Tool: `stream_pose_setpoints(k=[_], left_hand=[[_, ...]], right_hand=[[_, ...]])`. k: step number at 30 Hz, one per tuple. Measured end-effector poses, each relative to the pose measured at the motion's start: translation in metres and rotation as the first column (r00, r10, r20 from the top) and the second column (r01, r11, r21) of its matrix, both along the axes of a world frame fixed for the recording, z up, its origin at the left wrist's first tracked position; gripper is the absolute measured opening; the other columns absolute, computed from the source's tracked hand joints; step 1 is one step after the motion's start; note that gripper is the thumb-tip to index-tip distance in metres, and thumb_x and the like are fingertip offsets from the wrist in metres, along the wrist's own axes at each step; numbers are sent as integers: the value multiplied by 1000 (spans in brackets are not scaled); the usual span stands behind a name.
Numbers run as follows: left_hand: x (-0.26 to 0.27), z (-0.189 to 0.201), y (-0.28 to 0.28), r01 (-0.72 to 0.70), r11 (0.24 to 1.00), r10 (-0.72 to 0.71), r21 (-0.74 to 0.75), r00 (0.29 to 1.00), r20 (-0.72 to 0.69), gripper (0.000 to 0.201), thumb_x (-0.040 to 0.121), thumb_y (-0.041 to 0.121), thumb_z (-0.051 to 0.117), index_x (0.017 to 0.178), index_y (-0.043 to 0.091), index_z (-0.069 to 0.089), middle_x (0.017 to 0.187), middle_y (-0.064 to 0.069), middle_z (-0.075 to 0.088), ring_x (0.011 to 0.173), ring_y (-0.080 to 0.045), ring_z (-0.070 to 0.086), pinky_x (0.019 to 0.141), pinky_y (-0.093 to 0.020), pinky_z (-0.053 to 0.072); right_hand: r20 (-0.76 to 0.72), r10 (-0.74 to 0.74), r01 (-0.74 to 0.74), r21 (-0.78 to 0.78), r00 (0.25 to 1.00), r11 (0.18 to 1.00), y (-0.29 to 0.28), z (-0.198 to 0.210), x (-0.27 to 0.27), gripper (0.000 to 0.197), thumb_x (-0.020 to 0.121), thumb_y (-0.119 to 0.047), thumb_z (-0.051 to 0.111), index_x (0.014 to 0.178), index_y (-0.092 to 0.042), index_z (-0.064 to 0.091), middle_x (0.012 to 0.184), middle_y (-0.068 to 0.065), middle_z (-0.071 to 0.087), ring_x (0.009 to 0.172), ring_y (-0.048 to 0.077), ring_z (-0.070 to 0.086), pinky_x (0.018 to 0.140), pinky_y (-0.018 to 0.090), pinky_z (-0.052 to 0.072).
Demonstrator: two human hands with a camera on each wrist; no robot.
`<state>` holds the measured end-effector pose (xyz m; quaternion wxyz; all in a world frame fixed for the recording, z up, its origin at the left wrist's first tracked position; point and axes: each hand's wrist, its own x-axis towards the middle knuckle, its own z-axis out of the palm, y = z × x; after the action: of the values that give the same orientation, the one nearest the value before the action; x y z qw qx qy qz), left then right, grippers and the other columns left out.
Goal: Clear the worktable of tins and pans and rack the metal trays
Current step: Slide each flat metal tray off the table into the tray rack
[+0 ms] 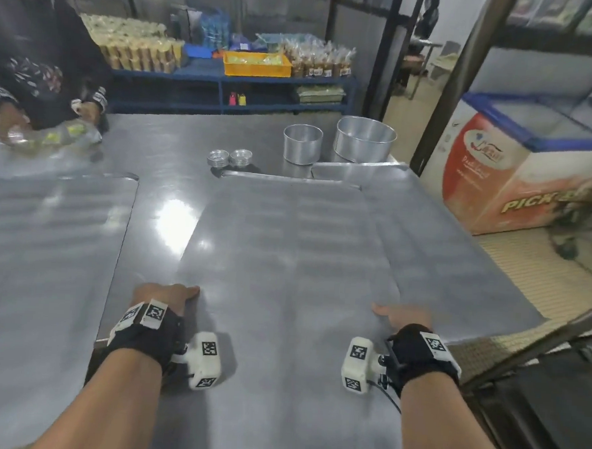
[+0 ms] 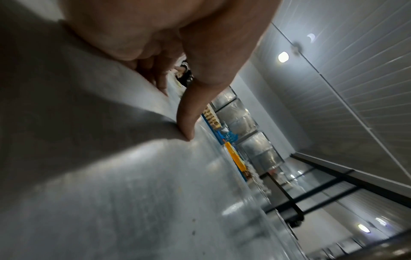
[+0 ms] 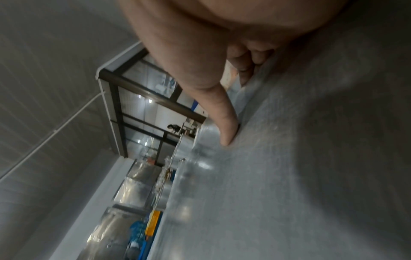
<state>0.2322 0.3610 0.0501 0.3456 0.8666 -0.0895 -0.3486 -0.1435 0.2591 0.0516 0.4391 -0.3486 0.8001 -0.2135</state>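
Steel worktable (image 1: 161, 155) fills the head view, with shelves of packed goods behind. At far left another person's hands work at a plastic bag (image 1: 52, 136); nearer lies a flat tray (image 1: 46, 245). The left hand (image 1: 165, 296) grips the left edge of the middle tray (image 1: 279, 257), thumb on top and fingers curled under the rim; the right hand (image 1: 404, 317) grips its right edge the same way. Beyond sit two stacks of small tins (image 1: 229, 158), two round pans (image 1: 333, 142) and another tray (image 1: 355, 170) at the back right. Judging from this, the tray is about to be lifted for racking; being wide, thin and smooth, it could slip from the thumbs or tip, and its far edge could knock the tins if it swings. Only the wrist views show the grip closely: each thumb (image 2: 186, 121) pressing the sheet, fingers tucked below. The head view alone shows what remains to clear.
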Motion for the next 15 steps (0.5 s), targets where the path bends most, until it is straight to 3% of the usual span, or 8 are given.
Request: stream_pose_setpoints(k=[2,6,9,12,15], left_hand=[[-4,11,-14,51,998,-51,-27,999,-11,46,65,28,91,83,-4,64,79,-20,67,73,-39,69,78,-57,59],[-12,21,-36,190,979,-193,-67,980,-42,45,69,24,89,88,-3,60,80,-20,66,73,-37,66,83,-54,57],[-23,24,-50,319,943,-323,-88,946,-35,50,68,24,89,98,-3,60,87,-25,68,76,-42,68,81,-58,57],[-41,28,-58,434,895,-439,-104,898,-29,42,69,22,89,85,-2,58,86,-22,67,80,-39,68,85,-54,57],[-63,30,-63,557,822,-565,-117,824,-42,50,54,27,92,83,-4,65,82,-21,71,75,-38,71,80,-58,58]], right_hand=[[-5,-73,72,-45,997,996,14,7,-9,58,81,-33,80,125,1,63,129,14,64,115,29,63,88,34,49],[-40,-269,266,-62,962,962,52,19,-25,73,68,-35,90,121,8,62,121,18,66,96,29,64,73,32,46],[-31,-409,407,-67,912,911,85,21,-35,69,62,-31,94,110,10,65,103,19,69,83,29,65,72,35,53],[-36,-534,530,-86,844,844,122,22,-47,70,57,-33,95,107,6,68,98,17,72,84,32,69,79,40,58],[-6,-647,643,-93,763,760,164,30,-57,59,64,-30,93,105,2,66,96,16,69,82,32,67,71,36,52]])
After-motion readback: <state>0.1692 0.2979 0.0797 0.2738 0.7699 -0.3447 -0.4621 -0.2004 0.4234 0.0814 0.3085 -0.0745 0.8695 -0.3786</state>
